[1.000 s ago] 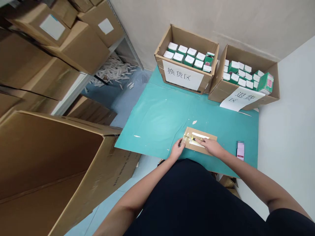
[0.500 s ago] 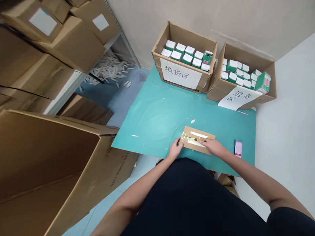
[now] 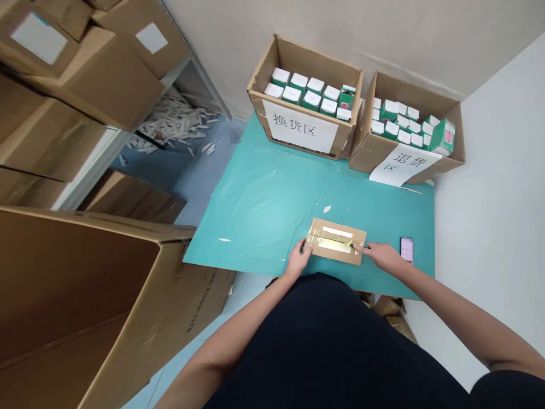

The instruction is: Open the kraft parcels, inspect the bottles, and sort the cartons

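Note:
A small brown cardboard box (image 3: 332,256) lies flat on the teal tabletop (image 3: 259,210), with clear tape and white label strips on its top. A lengthwise line runs along its middle. My left hand (image 3: 299,259) grips the box's left end, thumb near the top edge. In my right hand (image 3: 385,257) is a yellow and black utility knife (image 3: 352,245), its tip at the middle line near the box's right end. Whether the blade is in the tape is too small to tell.
Two open cartons, a left one (image 3: 344,149) and a right one (image 3: 361,153), hold several green-and-white boxes at the table's back. A phone (image 3: 406,249) lies at the right. Left of the table stand a large open carton (image 3: 200,301) and shelves of cartons (image 3: 106,79).
My right hand has drawn the utility knife rightward along the box's middle line, from the left part toward the right end. My left hand stays on the left end. The view has shifted slightly.

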Demonstrator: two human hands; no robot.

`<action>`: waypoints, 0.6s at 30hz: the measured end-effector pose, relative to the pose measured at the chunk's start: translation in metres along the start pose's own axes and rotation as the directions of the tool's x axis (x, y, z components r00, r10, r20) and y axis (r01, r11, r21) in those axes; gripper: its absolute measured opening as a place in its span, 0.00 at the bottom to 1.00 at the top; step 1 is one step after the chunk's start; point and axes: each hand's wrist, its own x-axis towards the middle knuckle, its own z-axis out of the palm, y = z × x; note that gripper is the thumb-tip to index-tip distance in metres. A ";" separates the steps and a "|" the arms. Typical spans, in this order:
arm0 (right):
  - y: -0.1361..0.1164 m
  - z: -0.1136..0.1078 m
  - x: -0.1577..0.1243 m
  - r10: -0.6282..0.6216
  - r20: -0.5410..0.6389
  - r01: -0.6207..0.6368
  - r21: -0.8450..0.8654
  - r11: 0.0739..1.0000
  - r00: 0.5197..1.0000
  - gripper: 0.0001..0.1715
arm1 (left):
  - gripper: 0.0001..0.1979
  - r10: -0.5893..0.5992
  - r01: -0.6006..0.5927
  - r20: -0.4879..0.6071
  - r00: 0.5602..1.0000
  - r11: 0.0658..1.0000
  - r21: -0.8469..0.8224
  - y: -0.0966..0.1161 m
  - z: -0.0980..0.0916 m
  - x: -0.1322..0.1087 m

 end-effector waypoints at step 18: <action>0.030 0.030 -0.067 0.105 -0.068 -0.107 -0.027 0.994 0.992 0.51 | 0.22 -0.032 0.033 -0.009 0.999 0.996 0.083 0.016 -0.004 -0.005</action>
